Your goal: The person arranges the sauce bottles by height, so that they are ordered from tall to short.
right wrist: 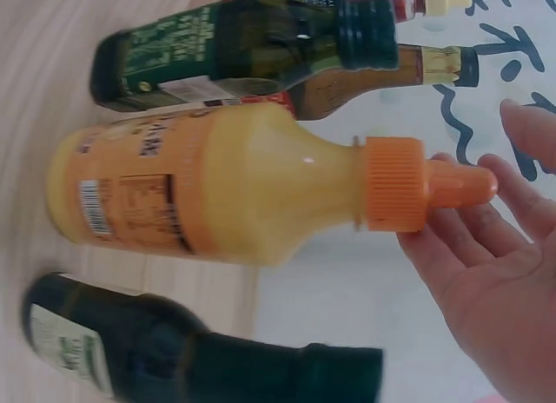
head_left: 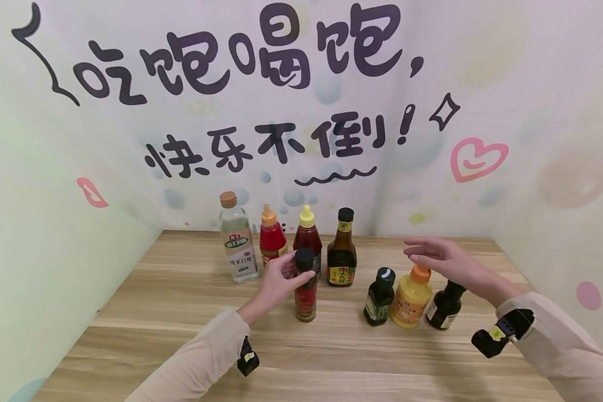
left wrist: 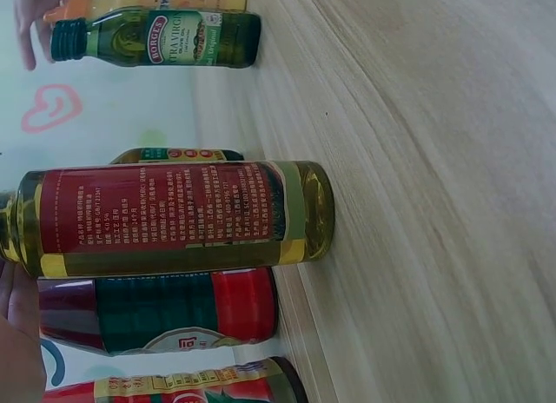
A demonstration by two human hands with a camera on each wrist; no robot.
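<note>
My left hand [head_left: 275, 283] holds a tall oil bottle [head_left: 306, 304] around its upper part, under the black cap. This bottle is upright, with a red label of fine print in the left wrist view; whether its base touches the table I cannot tell. At the right, my right hand [head_left: 444, 261] hovers by the orange nozzle cap of a yellow squeeze bottle [head_left: 411, 298], its fingers loosely extended behind the nozzle in the right wrist view. A small green olive oil bottle [head_left: 378, 301] stands left of the squeeze bottle, and a dark bottle [head_left: 444, 307] stands right of it.
Along the back of the wooden table [head_left: 181, 324] stand a clear white vinegar bottle [head_left: 238, 245], a red sauce bottle [head_left: 273, 240], a dark red bottle with yellow nozzle [head_left: 306, 237] and a brown sauce bottle [head_left: 341, 254]. A printed cloth backdrop [head_left: 281, 139] rises behind them.
</note>
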